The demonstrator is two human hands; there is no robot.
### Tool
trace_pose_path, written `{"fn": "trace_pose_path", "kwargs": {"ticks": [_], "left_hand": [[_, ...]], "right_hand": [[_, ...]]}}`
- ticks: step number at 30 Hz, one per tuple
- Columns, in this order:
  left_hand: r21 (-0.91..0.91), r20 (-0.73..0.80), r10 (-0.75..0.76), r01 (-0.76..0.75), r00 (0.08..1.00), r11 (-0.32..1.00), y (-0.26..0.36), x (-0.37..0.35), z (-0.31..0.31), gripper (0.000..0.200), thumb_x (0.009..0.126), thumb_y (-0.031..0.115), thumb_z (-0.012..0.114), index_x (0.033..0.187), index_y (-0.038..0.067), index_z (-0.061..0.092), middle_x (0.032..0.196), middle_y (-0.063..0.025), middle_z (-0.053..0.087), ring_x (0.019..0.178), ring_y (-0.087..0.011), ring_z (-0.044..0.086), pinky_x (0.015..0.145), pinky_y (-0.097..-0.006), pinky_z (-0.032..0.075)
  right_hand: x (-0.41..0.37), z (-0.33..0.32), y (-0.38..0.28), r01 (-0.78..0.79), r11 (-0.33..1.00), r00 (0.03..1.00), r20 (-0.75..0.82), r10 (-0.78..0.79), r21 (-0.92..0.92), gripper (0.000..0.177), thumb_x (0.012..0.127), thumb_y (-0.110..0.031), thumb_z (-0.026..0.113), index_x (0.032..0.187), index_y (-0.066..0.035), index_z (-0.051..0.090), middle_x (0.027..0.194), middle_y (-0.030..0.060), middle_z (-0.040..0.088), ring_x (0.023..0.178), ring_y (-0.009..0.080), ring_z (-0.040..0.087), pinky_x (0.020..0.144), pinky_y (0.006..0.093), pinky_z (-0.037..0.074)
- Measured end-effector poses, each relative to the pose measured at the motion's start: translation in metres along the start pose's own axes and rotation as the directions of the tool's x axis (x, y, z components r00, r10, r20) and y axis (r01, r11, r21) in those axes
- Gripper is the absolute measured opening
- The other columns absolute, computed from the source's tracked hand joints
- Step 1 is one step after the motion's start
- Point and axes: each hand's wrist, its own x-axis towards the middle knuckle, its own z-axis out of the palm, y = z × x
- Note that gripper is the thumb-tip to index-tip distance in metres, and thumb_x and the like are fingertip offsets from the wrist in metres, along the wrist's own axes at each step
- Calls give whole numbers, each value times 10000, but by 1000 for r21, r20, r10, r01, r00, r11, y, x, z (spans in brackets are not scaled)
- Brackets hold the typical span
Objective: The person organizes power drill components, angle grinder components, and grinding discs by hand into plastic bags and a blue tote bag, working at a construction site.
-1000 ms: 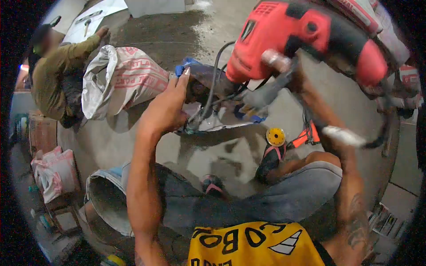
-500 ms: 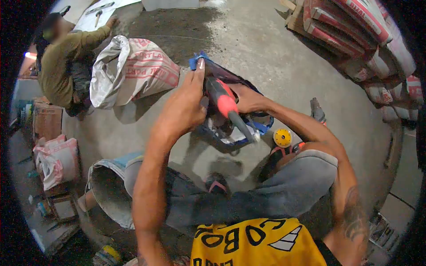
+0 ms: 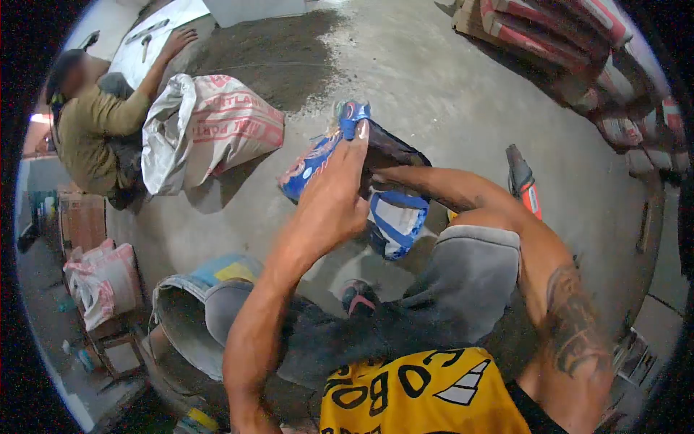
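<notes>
A blue patterned bag [image 3: 307,168] stands on the concrete floor between my feet, its dark mouth facing me. My left hand [image 3: 336,181] is closed on the bag's upper rim, index finger stretched along it toward the blue strap. My right hand [image 3: 387,177] reaches into the opening; its fingers are hidden inside. What it touches in there does not show. Right of the bag, a red and black power tool [image 3: 526,184] lies on the floor. A sliver of a yellow disc [image 3: 452,215] shows beside my right knee.
A white Portland cement sack [image 3: 235,123] stands left of the bag, near a crouching person [image 3: 97,134]. Dark mix [image 3: 267,54] is spread on the floor ahead. Stacked cement sacks [image 3: 571,36] rise at far right. A bucket [image 3: 170,325] lies by my left leg.
The red and black tool seen at the bag's mouth is out of sight now. My right hand has gone deeper into the bag. The yellow disc is mostly covered by my knee.
</notes>
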Motion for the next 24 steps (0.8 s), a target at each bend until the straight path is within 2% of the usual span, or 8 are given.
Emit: {"fn": "trace_pose_path", "kwargs": {"ticks": [3, 11, 15, 17, 19, 21, 23, 24], "left_hand": [[119, -116, 33, -19, 993, 993, -5, 4, 12, 656, 694, -43, 564, 1331, 18, 420, 1237, -266, 459, 1026, -451, 539, 867, -491, 460], [354, -174, 21, 42, 985, 934, -32, 15, -12, 398, 728, -30, 554, 1116, 41, 605, 1148, -201, 565, 999, -384, 575, 854, -450, 467], [354, -137, -24, 71, 990, 933, -29, 22, -20, 391, 733, -30, 537, 1113, 37, 601, 1128, -208, 564, 986, -401, 570, 845, -454, 467], [381, -125, -37, 82, 991, 921, -29, 22, -18, 393, 734, -33, 526, 1114, 38, 599, 1127, -214, 559, 971, -411, 572, 837, -461, 467], [353, -100, -52, 84, 994, 932, -21, 22, -17, 395, 737, -34, 524, 1119, 40, 592, 1130, -221, 552, 957, -418, 575, 825, -470, 467], [347, -80, -78, 101, 994, 933, -19, 20, -16, 395, 748, -25, 535, 1134, 47, 579, 1149, -235, 538, 951, -430, 579, 812, -480, 471], [370, -76, -55, 79, 996, 925, -17, 18, -14, 395, 752, -21, 540, 1141, 41, 573, 1167, -245, 528, 953, -433, 579, 807, -481, 473], [386, -74, -44, 70, 996, 920, -17, 17, -12, 396, 754, -19, 543, 1145, 38, 570, 1176, -250, 523, 953, -435, 580, 805, -482, 474]], "right_hand": [[-20, -9, 2, 31, 999, 996, -81, -30, 8, 413, 901, -381, 505, 1107, -38, 610, 980, 98, 661, 875, 242, 620, 797, 357, 502], [63, 25, -6, 8, 998, 1000, 10, -7, -70, 433, 934, -377, 463, 1153, -25, 590, 1058, 107, 655, 908, 253, 618, 819, 368, 509], [-3, -12, 7, 355, 878, 935, 108, -339, -320, 420, 951, -322, 463, 1212, -9, 565, 1089, 123, 654, 943, 243, 630, 825, 363, 524], [-59, -47, 9, 77, 937, 980, 147, -134, 341, 408, 954, -257, 480, 1248, 19, 539, 1099, 140, 646, 963, 218, 636, 826, 346, 525], [-108, -79, 35, 64, 873, 971, -232, 57, 483, 380, 960, -195, 473, 1250, 45, 528, 1089, 146, 647, 932, 191, 643, 799, 321, 529], [-145, -102, 105, -28, 928, 701, -655, 284, 373, 440, 941, -260, 514, 1248, 54, 525, 1063, 172, 650, 910, 214, 646, 795, 346, 533], [-178, -122, 217, -634, 772, 434, -847, 308, -44, 560, 883, -381, 573, 1205, 75, 536, 1045, 232, 639, 916, 276, 645, 814, 400, 519], [-194, -116, 246, -725, 687, 420, -821, 387, -47, 634, 839, -434, 603, 1194, 86, 527, 1052, 255, 623, 936, 331, 632, 821, 427, 508]]}}
